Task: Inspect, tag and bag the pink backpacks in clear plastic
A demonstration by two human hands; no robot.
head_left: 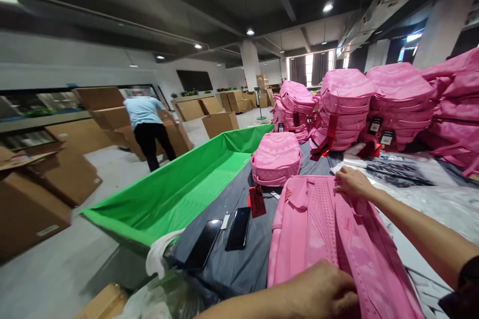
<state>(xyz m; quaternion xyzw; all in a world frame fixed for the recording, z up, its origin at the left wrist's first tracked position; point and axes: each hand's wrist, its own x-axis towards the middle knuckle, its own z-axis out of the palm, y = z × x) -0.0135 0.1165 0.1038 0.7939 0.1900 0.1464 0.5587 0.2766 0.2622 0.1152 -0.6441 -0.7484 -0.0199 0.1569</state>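
A pink backpack (292,239) lies on the grey-covered table with its perforated back panel and shoulder straps facing up. My right hand (354,183) is closed on a shoulder strap (352,229) near the backpack's far end. Lower down, my left hand (322,291) has its fingers curled in at the same strap; the fingertips are partly hidden. Just beyond stands a smaller pink bag (277,157), with a red tag (257,201) in front of it. Two black phones, one nearer the edge (205,244) and one beside it (238,228), lie left of the backpack.
Stacked pink backpacks (346,109) line the table's far side. Clear plastic bags (441,199) lie at right. A green-lined bin (187,189) adjoins the table's left side. Past it, a person in a light blue top (144,112) bends near cardboard boxes (71,174).
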